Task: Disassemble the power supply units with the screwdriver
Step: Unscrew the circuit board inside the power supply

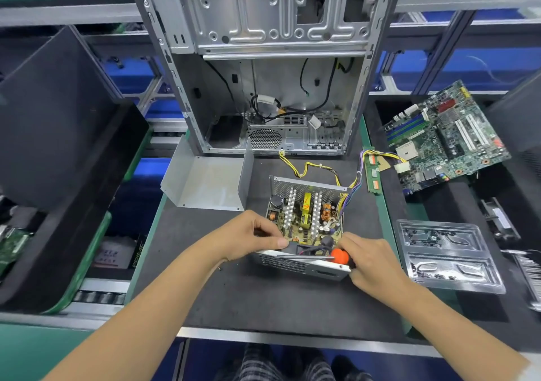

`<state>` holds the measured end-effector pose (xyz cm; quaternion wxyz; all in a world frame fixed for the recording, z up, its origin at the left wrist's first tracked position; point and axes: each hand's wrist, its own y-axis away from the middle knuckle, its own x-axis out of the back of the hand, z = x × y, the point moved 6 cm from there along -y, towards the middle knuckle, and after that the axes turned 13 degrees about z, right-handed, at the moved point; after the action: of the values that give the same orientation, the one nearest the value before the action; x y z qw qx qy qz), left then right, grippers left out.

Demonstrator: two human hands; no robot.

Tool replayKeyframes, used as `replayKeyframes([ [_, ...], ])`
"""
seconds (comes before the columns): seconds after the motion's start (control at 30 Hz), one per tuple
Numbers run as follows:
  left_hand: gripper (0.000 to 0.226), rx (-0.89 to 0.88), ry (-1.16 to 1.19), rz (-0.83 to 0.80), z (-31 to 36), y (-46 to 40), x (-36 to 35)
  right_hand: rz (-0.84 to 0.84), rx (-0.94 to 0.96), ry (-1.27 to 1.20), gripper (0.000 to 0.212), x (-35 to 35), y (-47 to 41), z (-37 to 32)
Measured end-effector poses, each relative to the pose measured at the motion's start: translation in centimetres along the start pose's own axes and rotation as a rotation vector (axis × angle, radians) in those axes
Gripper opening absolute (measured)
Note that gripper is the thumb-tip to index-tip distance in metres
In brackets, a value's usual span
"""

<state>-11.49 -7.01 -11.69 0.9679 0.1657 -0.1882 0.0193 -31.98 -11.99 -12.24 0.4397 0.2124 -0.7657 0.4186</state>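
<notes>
An opened power supply unit (304, 213) sits mid-mat, its circuit board, heatsinks and coils exposed. Its removed grey metal cover (210, 183) lies to the left behind it. My left hand (254, 235) grips the unit's near left corner, thumb on the rim. My right hand (370, 259) holds a screwdriver with an orange handle (339, 256); its shaft lies flat along the unit's near edge, pointing left. A bundle of yellow and purple wires (351, 187) runs from the unit toward the right.
An empty computer case (263, 87) stands upright behind the mat. A motherboard (445, 134) and a RAM stick (373, 174) lie at the right. A clear plastic tray (448, 254) with screws sits right of my hand. Dark bins stand at the left.
</notes>
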Motion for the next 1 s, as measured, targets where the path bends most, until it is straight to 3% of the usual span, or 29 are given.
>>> replayKeyframes([
  [0.3, 0.019, -0.012, 0.010, 0.004, 0.3, 0.1, 0.0, -0.031, 0.001, -0.076, 0.025, 0.4, -0.2, -0.1],
  [0.53, 0.011, -0.019, 0.026, -0.012, 0.4, 0.1, -0.1, -0.110, -0.203, -0.169, 0.034, -0.3, 1.7, 1.3],
  [0.9, 0.013, 0.002, 0.042, 0.009, 0.5, 0.3, -0.2, -0.070, -0.153, -0.207, 0.025, -0.6, 0.6, 0.9],
  [1.0, 0.014, 0.001, 0.041, 0.002, 0.5, 0.3, -0.1, 0.007, -0.202, -0.262, 0.018, -0.2, 1.0, 1.1],
])
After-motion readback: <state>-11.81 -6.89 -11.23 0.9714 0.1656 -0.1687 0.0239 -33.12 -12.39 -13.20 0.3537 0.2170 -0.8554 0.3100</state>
